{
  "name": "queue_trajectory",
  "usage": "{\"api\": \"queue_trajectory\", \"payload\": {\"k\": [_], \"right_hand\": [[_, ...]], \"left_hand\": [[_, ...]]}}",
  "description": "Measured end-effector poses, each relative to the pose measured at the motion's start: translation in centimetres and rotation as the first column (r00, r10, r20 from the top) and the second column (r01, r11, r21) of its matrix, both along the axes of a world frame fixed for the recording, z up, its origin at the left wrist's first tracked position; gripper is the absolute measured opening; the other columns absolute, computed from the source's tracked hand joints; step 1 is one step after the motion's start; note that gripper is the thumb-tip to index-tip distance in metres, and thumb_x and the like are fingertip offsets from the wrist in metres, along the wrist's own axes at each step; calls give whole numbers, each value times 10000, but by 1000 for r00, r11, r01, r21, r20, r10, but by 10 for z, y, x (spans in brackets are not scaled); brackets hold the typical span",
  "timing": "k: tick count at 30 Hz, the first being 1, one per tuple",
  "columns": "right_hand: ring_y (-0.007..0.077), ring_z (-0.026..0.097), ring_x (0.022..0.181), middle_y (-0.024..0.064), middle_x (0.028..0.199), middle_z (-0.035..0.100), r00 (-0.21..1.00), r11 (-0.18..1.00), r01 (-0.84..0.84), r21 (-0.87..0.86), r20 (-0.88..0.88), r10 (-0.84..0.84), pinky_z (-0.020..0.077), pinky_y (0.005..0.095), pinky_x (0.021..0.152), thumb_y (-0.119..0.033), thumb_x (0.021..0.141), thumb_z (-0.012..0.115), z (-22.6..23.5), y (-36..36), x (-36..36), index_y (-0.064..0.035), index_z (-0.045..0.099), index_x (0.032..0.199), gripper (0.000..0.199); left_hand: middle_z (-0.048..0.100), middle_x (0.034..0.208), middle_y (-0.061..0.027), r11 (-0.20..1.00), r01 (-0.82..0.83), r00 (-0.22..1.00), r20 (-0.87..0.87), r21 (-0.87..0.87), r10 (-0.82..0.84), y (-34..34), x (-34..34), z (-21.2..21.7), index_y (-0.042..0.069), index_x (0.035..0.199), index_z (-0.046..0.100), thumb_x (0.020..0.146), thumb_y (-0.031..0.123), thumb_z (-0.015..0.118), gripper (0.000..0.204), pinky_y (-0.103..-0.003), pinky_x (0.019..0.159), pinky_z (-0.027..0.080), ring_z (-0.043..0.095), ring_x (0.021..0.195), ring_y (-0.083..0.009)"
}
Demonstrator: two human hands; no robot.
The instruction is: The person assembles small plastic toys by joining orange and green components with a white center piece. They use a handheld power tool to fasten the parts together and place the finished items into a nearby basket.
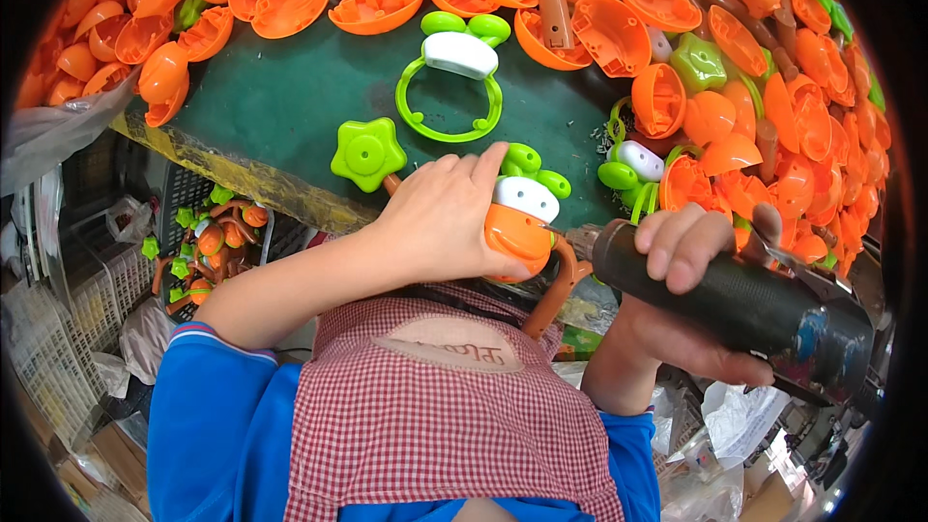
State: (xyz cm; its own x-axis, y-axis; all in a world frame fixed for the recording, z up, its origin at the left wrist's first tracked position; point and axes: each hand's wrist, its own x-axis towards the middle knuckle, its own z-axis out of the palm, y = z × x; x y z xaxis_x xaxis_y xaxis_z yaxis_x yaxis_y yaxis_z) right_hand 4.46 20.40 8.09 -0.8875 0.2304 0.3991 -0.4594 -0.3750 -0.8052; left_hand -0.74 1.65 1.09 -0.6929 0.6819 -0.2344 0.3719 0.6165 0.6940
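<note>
My left hand [440,213] is closed on a toy with an orange round body [519,235], pressing it at the table's near edge. A white, dotted piece [527,197] with green knobs sits on its top. From the toy's right side a brown curved arm [553,298] hangs down; a green star [369,153] on a brown stem shows left of my hand. My right hand [677,333] is wrapped round a black cylindrical power screwdriver [735,304], held roughly level. Its thin tip meets the orange body's right side. Farther off lies a green ring with a white top [461,56].
Orange half shells [377,8] are heaped along the table's far side and down the right [822,164]. The green tabletop [280,87] has a worn yellow edge [242,174]. Lower left stands a dark crate [184,213] holding finished-looking toys [217,242], beside pale plastic baskets [58,348].
</note>
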Motion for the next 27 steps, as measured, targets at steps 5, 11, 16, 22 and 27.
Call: {"api": "queue_trajectory", "payload": {"k": [5, 11, 16, 22, 27], "right_hand": [[185, 506, 688, 68, 789, 542, 994, 988, -108, 109, 28, 106, 420, 353, 677, -809, 730, 599, -13, 0, -7, -31, 310, 1441, 1093], [198, 537, 671, 86, 783, 563, 963, 954, -200, 224, 223, 149, 461, 347, 642, -812, 725, 602, -25, -4, -12, -24, 372, 1319, 1013], [196, 545, 656, 90, 754, 575, 934, 938, -323, 123, 204, 294, 474, 326, 617, -757, 708, 675, -45, 0, -22, -44, 449, 1093, 842], [210, 572, 675, 109, 735, 586, 848, 853, -521, -34, 92, 522, 471, 316, 619, -660, 685, 785, -49, 3, -33, -21, 499, 1031, 781], [206, 570, 651, 99, 715, 581, 853, 854, -517, -56, 45, 519, 466, 324, 594, -749, 659, 732, -49, 9, -29, 53, 440, 1296, 1064]], "left_hand": [[649, 906, -277, 995, 30, 950, 313, -98, 2, 5, -9, 4, -106, 1433, 244, 565, 605, 845, 1273, -438, 810, 518, 655, 883, -418], [649, 919, -290, 999, -21, 955, 295, -46, 34, 5, -6, 2, -106, 1430, 256, 578, 570, 849, 1239, -439, 815, 516, 656, 896, -417], [648, 927, -303, 999, -42, 947, 319, -32, 50, 5, -4, 3, -102, 1423, 276, 580, 549, 854, 1212, -443, 812, 515, 658, 892, -419], [651, 920, -299, 999, -32, 939, 342, -39, 44, 4, -8, 4, -83, 1433, 270, 588, 560, 839, 1204, -444, 803, 518, 660, 879, -422], [648, 887, -295, 998, -23, 948, 315, -60, 41, 3, -7, 7, -60, 1452, 251, 592, 595, 823, 1223, -444, 795, 523, 663, 858, -425]]}}
